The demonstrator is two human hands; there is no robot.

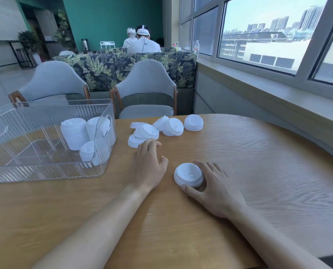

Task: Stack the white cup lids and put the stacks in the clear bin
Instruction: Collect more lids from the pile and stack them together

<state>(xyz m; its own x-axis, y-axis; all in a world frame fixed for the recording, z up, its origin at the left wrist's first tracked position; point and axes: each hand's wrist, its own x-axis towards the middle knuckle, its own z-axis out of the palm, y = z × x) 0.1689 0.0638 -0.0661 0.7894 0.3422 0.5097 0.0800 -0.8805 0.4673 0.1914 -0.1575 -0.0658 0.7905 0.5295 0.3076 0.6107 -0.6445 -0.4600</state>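
Nearest on the rounded wooden surface, the right hand holds a short stack of white plastic cup lids: its grip is curled round the stack's side, thumb at the near rim and fingers round the far side, the stack resting flat on the wood. The left hand lies just left of it, grip relaxed and holding nothing, fingertips reaching the closest lid of the loose white lids.

The step in hand looks like building this stack from the loose pile. To do it well, I would keep the right hand steadying the stack, have the left pick one lid at a time, turn it dome-up to match, and seat it squarely so the rims nest. A tilted lid would likely make the column lean.

Counted, going outward: one stack in the right hand; beyond the left hand about four loose lids, some overlapping and tilted, so the count is uncertain; further right two lids leaning together, and one short stack at the far edge. To the left stands one clear ribbed plastic bin, holding three stacks of white lids in its right end, seen through the wall. Two grey chairs stand beyond the surface.
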